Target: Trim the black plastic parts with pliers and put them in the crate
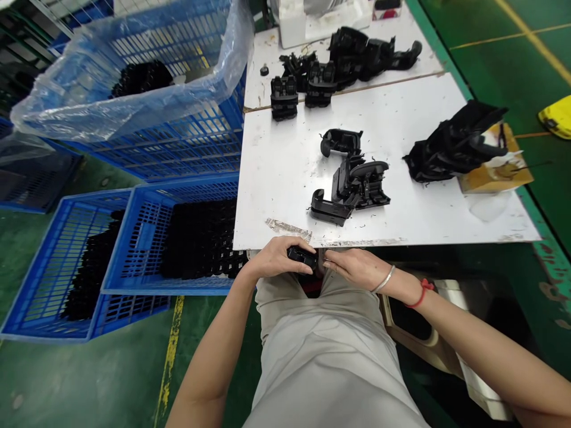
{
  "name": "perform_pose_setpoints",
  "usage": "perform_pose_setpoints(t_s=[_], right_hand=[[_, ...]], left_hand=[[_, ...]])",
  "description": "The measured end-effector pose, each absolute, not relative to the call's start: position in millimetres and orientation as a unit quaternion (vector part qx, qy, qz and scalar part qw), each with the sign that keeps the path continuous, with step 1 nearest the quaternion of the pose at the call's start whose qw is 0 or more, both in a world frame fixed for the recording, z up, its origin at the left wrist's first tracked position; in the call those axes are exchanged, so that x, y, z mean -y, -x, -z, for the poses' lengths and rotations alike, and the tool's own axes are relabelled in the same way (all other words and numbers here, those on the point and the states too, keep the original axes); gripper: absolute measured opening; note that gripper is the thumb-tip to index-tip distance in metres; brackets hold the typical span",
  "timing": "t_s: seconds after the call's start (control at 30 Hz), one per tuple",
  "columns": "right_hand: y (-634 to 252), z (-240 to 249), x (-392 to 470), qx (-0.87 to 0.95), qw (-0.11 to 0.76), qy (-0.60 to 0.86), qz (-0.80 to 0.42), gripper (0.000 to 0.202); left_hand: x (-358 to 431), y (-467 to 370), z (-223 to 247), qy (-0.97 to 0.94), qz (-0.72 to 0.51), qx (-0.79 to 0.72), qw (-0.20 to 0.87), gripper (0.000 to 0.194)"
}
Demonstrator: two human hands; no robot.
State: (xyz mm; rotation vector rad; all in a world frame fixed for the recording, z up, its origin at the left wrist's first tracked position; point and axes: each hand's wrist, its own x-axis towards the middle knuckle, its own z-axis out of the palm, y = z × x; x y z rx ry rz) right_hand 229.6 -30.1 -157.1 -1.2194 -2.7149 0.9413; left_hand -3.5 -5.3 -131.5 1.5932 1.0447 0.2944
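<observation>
So, black part inside left grip

The area is a factory workshop, identified by the green floor with yellow lines, slatted blue crates and white worktop carrying black moulded parts.

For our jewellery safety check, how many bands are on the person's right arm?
2: a silver bracelet nearer the right hand, and a red band farther up the forearm.
</observation>
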Motion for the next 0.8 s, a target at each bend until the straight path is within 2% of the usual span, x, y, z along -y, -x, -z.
perform_pose_setpoints(t_s=[0.6,0.8], right_hand=[[-229,173,36,0.847,0.037,0.402,-0.345,0.028],[-227,175,36,0.808,0.045,0.407,-0.423,0.030]], left_hand=[[7,3,135,-0.662,-0.137,-0.460,0.575,0.039],[8,3,137,-0.662,-0.149,-0.463,0.570,0.039]])
